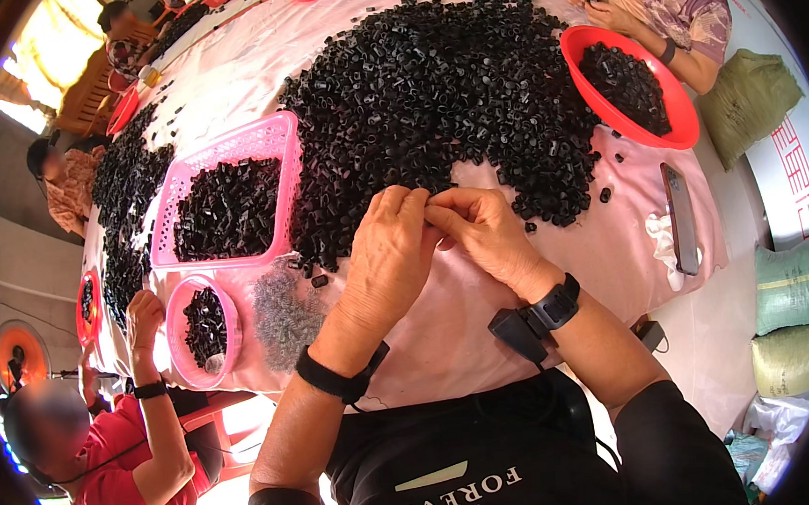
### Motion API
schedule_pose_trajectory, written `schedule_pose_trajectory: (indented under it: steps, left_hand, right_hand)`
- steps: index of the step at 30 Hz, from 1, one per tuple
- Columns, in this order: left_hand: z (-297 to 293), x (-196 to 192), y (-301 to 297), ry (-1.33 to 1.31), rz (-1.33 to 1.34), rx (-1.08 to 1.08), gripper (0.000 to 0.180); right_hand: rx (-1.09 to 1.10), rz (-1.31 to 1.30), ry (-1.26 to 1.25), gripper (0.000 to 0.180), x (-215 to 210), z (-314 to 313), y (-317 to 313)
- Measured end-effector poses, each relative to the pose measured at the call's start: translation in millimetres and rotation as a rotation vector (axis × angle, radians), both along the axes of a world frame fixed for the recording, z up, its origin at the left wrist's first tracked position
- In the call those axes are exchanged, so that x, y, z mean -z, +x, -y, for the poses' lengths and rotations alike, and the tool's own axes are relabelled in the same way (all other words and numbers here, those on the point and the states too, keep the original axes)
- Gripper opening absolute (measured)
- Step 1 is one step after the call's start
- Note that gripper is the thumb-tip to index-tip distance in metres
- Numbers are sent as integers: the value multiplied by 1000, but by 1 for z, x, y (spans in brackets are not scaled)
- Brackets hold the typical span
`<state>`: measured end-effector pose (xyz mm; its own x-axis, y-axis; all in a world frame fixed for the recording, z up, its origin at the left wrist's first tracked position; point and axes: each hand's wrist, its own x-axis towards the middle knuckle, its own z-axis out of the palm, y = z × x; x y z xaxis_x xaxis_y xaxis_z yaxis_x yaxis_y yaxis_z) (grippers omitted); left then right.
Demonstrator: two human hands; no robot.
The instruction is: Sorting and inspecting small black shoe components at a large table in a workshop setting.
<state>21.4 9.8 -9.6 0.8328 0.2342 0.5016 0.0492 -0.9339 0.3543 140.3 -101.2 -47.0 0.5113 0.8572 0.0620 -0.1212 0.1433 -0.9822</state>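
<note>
My left hand (388, 254) and my right hand (490, 237) meet at the near edge of a big heap of small black plastic pieces (412, 92). The fingers of both hands are closed in a pinch, tips almost touching. Whatever they pinch is too small and too hidden to make out. Just left of my left hand lies a pile of small greyish metal-looking parts (289, 317). Beyond it stands a pink lattice basket (293, 181) holding more black pieces, with a round pink bowl (231, 344) nearer to me, also part-filled with them.
A red basin (679, 116) of black pieces stands at the right, near a phone (679, 219) and a crumpled white tissue (659, 244). A person in red (137, 449) works at my left; others sit around the pink-covered table (613, 285). Sacks (790, 291) line the right side.
</note>
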Motion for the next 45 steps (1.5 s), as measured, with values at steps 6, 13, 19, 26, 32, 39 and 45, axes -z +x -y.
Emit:
schedule_pose_trajectory:
  steps: [6, 13, 19, 26, 32, 39, 45]
  left_hand:
    - [3, 0, -4, -73, -69, -37, 41]
    - [10, 3, -2, -26, -62, -61, 39]
    - [8, 4, -1, 1, -29, -34, 35]
    - [-60, -31, -21, 37, 212, -457, 30]
    - [-74, -39, -40, 79, 181, -478, 29]
    - [-12, 1, -16, -161, -103, -65, 25]
    - [-4, 18, -5, -70, -207, -10, 24]
  right_hand:
    - [-15, 2, -55, 20, -3, 1, -1]
    - [18, 56, -81, 19, -4, 3, -1]
    - [32, 56, -59, 22, -1, 2, -1]
    - [118, -84, -30, 26, 2, 0, 5]
    - [146, -19, -98, 24, 0, -1, 4]
    - [228, 7, -14, 21, 8, -3, 6]
    - [208, 8, -10, 16, 8, -3, 4]
